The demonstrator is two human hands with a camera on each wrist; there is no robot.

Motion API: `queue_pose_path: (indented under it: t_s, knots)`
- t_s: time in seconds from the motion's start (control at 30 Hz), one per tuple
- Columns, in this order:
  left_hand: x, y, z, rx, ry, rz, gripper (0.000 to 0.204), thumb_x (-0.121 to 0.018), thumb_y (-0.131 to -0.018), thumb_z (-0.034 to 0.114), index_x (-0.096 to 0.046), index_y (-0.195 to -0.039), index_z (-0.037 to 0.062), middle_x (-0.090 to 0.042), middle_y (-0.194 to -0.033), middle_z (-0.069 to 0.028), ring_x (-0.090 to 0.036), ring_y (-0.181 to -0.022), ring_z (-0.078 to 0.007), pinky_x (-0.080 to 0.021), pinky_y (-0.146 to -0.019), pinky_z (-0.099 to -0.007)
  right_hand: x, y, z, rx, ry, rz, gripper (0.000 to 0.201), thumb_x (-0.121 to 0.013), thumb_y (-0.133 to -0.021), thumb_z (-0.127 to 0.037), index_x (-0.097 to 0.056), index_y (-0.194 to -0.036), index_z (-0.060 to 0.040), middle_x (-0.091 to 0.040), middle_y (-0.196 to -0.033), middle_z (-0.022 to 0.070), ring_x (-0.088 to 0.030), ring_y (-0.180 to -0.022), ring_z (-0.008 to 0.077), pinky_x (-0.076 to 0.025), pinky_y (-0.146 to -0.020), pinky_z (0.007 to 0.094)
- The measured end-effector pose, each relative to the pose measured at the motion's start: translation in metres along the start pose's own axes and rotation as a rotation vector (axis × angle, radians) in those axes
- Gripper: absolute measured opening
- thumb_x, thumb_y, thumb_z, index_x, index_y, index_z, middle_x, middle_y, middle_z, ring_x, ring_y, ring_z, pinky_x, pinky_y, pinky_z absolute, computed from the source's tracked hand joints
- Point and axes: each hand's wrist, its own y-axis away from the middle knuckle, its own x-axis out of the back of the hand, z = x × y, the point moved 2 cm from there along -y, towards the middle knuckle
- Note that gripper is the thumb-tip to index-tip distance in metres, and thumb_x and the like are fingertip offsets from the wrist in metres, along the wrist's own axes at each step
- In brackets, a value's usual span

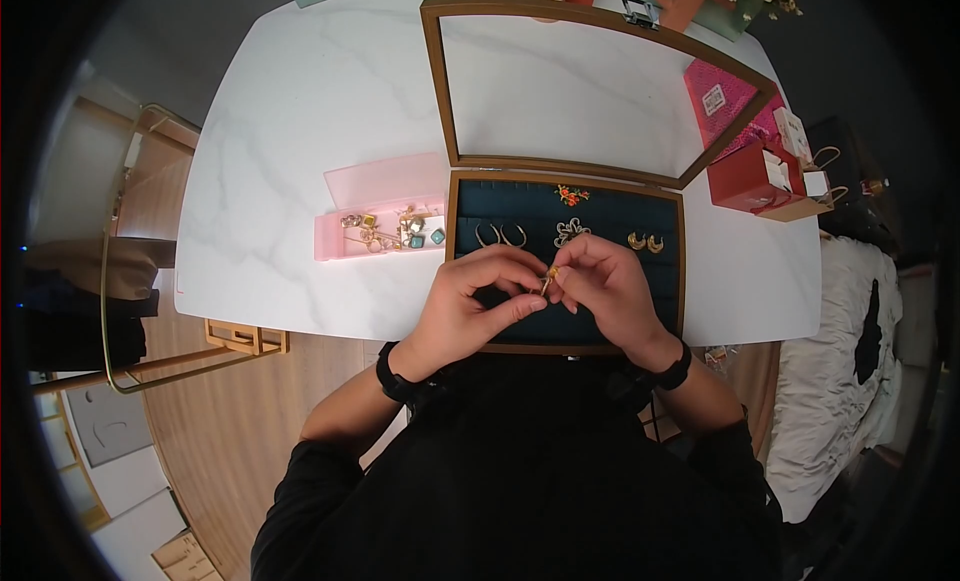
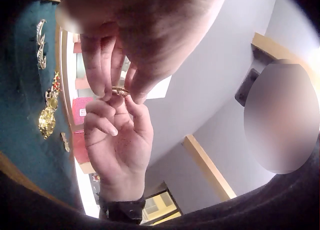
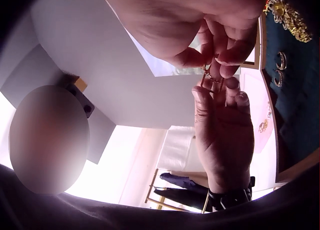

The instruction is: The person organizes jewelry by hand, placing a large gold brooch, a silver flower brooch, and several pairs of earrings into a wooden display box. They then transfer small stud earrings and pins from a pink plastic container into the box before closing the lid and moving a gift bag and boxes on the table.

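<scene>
Over the front of the dark green jewellery tray, my two hands meet fingertip to fingertip. Between them is a small gold jewellery piece, with a narrow banded part in the left wrist view and thin straight parts in the right wrist view. Thumb and fingers of my left hand pinch it from the left. My right hand pinches it from the other side. Fingertips cover much of the piece. Behind the hands lie silvery hoop earrings, a looped silvery piece, an orange-red brooch and gold earrings.
The case's framed clear lid stands raised at the back. Left of it, a pink box holds several jewellery pieces. A red bag and a bright pink packet stand to the right on the white marbled table.
</scene>
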Motion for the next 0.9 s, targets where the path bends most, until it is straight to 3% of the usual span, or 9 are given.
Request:
queue_pose_path:
  t_s: [0.13, 0.43, 0.7, 0.9]
  knots:
    - [-0.0005, -0.0008, 0.0024, 0.011, 0.044, -0.016, 0.028, -0.086, -0.095, -0.005, -0.076, -0.12, -0.0001, -0.074, -0.123, -0.0113, -0.078, -0.104, -0.0171, -0.065, -0.089, -0.0299, 0.0025, -0.0006, 0.0015, -0.021, -0.041, -0.045, 0.007, -0.066, -0.11, -0.004, -0.068, -0.111, 0.0015, -0.076, -0.099, 0.0065, -0.073, -0.086, 0.0092, -0.055, -0.07, 0.024]
    - [0.0017, -0.0001, -0.0039, 0.078, 0.121, -0.041, 0.04, -0.086, -0.092, -0.012, -0.074, -0.128, -0.0008, -0.066, -0.126, -0.0092, -0.076, -0.108, -0.0159, -0.063, -0.099, -0.0311, 0.0014, -0.0008, 0.0024, -0.03, -0.094, -0.126, 0.008, -0.067, -0.11, -0.005, -0.069, -0.112, 0.0019, -0.076, -0.1, 0.0073, -0.073, -0.086, 0.01, -0.057, -0.071, 0.0251]
    - [-0.0021, -0.0005, -0.0002, 0.029, -0.01, 0.031, 0.024, -0.085, -0.094, -0.008, -0.078, -0.117, -0.0011, -0.073, -0.119, -0.01, -0.082, -0.098, -0.0176, -0.066, -0.087, -0.0268, 0.0017, 0.0013, 0.007, -0.026, -0.086, -0.122, 0.008, -0.067, -0.11, -0.006, -0.072, -0.11, 0.0011, -0.076, -0.103, 0.0073, -0.072, -0.09, 0.0106, -0.057, -0.075, 0.0263]
    - [-0.0013, 0.0019, 0.0032, 0.06, -0.162, 0.046, 0.025, -0.087, -0.093, -0.007, -0.079, -0.117, -0.0026, -0.075, -0.111, -0.0101, -0.082, -0.097, -0.0169, -0.065, -0.083, -0.0261, -0.0029, 0.0034, 0.0042, -0.009, 0.006, -0.069, 0.009, -0.068, -0.11, -0.005, -0.071, -0.114, 0.0023, -0.075, -0.105, 0.0077, -0.068, -0.084, 0.0113, -0.055, -0.075, 0.0273]
